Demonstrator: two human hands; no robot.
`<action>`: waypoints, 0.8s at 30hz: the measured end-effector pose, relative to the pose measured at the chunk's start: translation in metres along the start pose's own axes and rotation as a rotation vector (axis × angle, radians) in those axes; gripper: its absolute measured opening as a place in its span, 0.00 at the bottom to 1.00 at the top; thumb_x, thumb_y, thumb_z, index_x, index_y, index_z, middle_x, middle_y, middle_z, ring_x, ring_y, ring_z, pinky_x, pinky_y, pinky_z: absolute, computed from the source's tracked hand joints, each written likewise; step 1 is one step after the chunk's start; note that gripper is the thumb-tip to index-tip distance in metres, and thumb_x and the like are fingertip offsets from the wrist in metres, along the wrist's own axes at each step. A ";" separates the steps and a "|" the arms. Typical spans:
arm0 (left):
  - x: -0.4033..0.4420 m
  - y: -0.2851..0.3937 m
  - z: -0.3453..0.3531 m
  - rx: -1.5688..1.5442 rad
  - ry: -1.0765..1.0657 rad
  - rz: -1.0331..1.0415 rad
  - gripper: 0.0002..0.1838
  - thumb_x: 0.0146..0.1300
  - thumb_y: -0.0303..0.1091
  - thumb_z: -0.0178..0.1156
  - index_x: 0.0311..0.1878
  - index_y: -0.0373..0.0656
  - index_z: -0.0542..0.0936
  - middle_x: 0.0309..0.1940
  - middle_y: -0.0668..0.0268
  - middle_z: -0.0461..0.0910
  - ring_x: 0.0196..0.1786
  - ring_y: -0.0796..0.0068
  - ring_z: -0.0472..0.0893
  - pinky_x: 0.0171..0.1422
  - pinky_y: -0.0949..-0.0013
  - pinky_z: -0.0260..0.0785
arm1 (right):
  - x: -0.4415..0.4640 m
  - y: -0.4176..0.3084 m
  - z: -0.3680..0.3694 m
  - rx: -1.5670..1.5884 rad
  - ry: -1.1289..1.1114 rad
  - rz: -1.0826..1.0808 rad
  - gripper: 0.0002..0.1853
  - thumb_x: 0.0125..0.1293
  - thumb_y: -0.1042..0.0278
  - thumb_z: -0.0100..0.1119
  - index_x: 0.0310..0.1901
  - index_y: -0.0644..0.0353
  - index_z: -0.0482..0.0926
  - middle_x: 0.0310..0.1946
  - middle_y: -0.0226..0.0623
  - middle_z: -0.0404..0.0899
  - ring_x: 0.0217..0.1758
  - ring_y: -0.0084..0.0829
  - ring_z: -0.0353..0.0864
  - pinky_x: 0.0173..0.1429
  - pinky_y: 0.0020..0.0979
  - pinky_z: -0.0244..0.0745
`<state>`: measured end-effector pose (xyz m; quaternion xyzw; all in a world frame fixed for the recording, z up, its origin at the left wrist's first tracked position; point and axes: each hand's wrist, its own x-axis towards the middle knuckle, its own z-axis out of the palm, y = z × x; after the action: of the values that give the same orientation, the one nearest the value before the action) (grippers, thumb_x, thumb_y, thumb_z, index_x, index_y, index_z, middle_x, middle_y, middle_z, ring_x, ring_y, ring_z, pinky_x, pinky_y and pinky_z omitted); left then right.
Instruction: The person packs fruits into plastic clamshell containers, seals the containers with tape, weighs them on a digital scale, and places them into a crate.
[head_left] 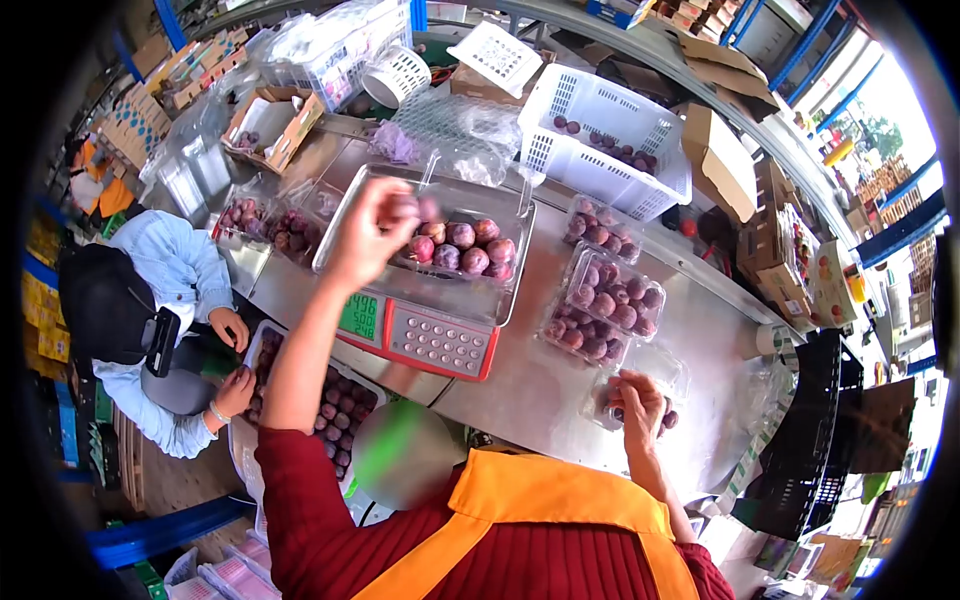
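Note:
My left hand (372, 225) is raised over the left part of a steel scale pan (440, 300), its fingers closed on a plum (403, 207). A second, blurred plum (428, 209) shows beside the fingertips. Several reddish plums (460, 236) lie in the pan beside that hand. Below the pan sits the red-framed scale (438, 338) with a lit green display (360, 316). On the right, my right hand (640, 402) reaches down into an open clear plastic punnet (672, 372), fingers curled at a dark plum (616, 412). Another plum (669, 419) lies beside that hand.
Filled plum punnets (612, 298) are stacked on the steel table (530, 400). Behind them stands a white crate (600, 150) with plums. A co-worker in a light blue jacket (170, 260) sits at left, near a crate of plums (345, 410). Black crates (805, 430) stand at right.

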<state>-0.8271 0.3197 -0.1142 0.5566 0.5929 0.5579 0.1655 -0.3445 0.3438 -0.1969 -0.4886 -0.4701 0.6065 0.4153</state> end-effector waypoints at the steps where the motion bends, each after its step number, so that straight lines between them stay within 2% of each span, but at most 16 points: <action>1: 0.004 0.008 0.020 0.194 -0.015 0.115 0.18 0.63 0.26 0.64 0.56 0.44 0.74 0.46 0.65 0.78 0.47 0.73 0.80 0.50 0.69 0.74 | -0.002 -0.003 0.007 0.002 -0.040 0.005 0.08 0.72 0.77 0.53 0.48 0.65 0.80 0.39 0.39 0.86 0.32 0.21 0.81 0.38 0.22 0.78; 2: 0.008 0.009 0.035 0.388 -0.029 0.234 0.17 0.64 0.26 0.63 0.56 0.43 0.74 0.48 0.63 0.78 0.50 0.70 0.80 0.53 0.68 0.73 | -0.004 -0.006 0.011 0.004 -0.080 0.008 0.08 0.72 0.77 0.53 0.49 0.65 0.79 0.40 0.39 0.86 0.33 0.21 0.81 0.39 0.22 0.78; 4: 0.013 0.008 0.049 0.528 -0.255 0.206 0.17 0.64 0.26 0.61 0.56 0.42 0.74 0.55 0.58 0.78 0.57 0.59 0.79 0.59 0.62 0.72 | -0.007 -0.006 0.013 0.009 -0.143 -0.017 0.08 0.72 0.77 0.52 0.49 0.65 0.79 0.40 0.39 0.85 0.35 0.21 0.81 0.40 0.22 0.78; 5: 0.006 0.009 0.054 0.681 -0.248 0.246 0.17 0.67 0.29 0.59 0.59 0.45 0.75 0.60 0.57 0.76 0.61 0.58 0.77 0.62 0.60 0.69 | -0.008 -0.008 0.013 0.003 -0.138 -0.026 0.08 0.72 0.78 0.52 0.49 0.65 0.79 0.40 0.39 0.85 0.34 0.21 0.81 0.40 0.22 0.78; 8: 0.010 0.024 0.043 0.766 -0.308 0.212 0.17 0.70 0.30 0.56 0.61 0.48 0.75 0.62 0.59 0.76 0.62 0.64 0.77 0.64 0.60 0.65 | -0.008 -0.010 0.007 0.021 -0.109 -0.048 0.08 0.72 0.78 0.52 0.49 0.65 0.79 0.40 0.38 0.85 0.34 0.20 0.81 0.40 0.22 0.77; 9: 0.012 0.032 0.037 0.746 -0.337 0.144 0.19 0.71 0.31 0.54 0.64 0.50 0.75 0.62 0.61 0.78 0.64 0.70 0.76 0.64 0.63 0.62 | -0.007 -0.010 0.003 0.033 -0.098 -0.053 0.08 0.72 0.77 0.52 0.49 0.65 0.79 0.40 0.38 0.85 0.34 0.20 0.81 0.39 0.22 0.77; 10: 0.012 0.047 0.033 0.762 -0.292 0.094 0.18 0.72 0.30 0.54 0.63 0.47 0.76 0.59 0.61 0.80 0.62 0.69 0.78 0.63 0.64 0.66 | -0.006 -0.010 -0.001 0.067 -0.082 -0.065 0.08 0.72 0.77 0.52 0.49 0.65 0.79 0.40 0.37 0.85 0.33 0.20 0.81 0.39 0.21 0.77; 12: 0.019 0.037 0.010 0.554 -0.230 0.032 0.16 0.72 0.28 0.53 0.60 0.44 0.78 0.55 0.60 0.82 0.58 0.67 0.81 0.62 0.65 0.70 | -0.004 -0.012 -0.007 0.060 -0.025 -0.067 0.08 0.72 0.77 0.53 0.49 0.65 0.80 0.39 0.37 0.86 0.32 0.19 0.81 0.39 0.21 0.77; 14: 0.019 0.030 -0.003 0.472 -0.112 -0.023 0.13 0.72 0.28 0.53 0.56 0.41 0.80 0.52 0.58 0.84 0.56 0.65 0.83 0.61 0.66 0.73 | -0.003 -0.016 -0.011 0.086 0.003 -0.085 0.08 0.72 0.77 0.54 0.48 0.65 0.80 0.39 0.36 0.86 0.31 0.18 0.80 0.38 0.20 0.77; 15: 0.018 0.026 -0.008 0.470 -0.060 0.049 0.12 0.71 0.25 0.53 0.54 0.42 0.80 0.48 0.57 0.85 0.50 0.63 0.85 0.55 0.64 0.76 | -0.001 -0.017 -0.013 0.095 -0.002 -0.093 0.08 0.72 0.77 0.54 0.48 0.65 0.80 0.39 0.36 0.86 0.31 0.18 0.80 0.38 0.20 0.77; 18: 0.017 0.016 -0.017 0.523 -0.109 0.007 0.13 0.71 0.25 0.53 0.56 0.42 0.79 0.49 0.57 0.84 0.52 0.63 0.84 0.58 0.65 0.74 | 0.001 -0.020 -0.015 0.116 -0.007 -0.106 0.08 0.72 0.77 0.54 0.48 0.65 0.80 0.39 0.37 0.86 0.32 0.18 0.80 0.38 0.20 0.77; 21: 0.019 0.007 -0.007 0.512 -0.151 0.052 0.14 0.72 0.25 0.51 0.57 0.42 0.78 0.51 0.57 0.83 0.54 0.61 0.83 0.60 0.64 0.73 | 0.001 -0.020 -0.014 0.127 -0.014 -0.096 0.08 0.72 0.76 0.54 0.48 0.65 0.80 0.39 0.37 0.86 0.32 0.18 0.80 0.38 0.20 0.76; 24: 0.024 0.010 0.001 0.485 -0.084 0.019 0.14 0.72 0.26 0.50 0.58 0.42 0.78 0.52 0.57 0.83 0.56 0.60 0.82 0.62 0.62 0.72 | 0.000 -0.019 -0.011 0.119 -0.022 -0.083 0.08 0.72 0.76 0.54 0.48 0.65 0.80 0.39 0.37 0.85 0.32 0.18 0.80 0.38 0.20 0.76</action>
<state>-0.8292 0.3382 -0.0965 0.6082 0.6969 0.3772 0.0462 -0.3331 0.3493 -0.1791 -0.4365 -0.4576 0.6208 0.4634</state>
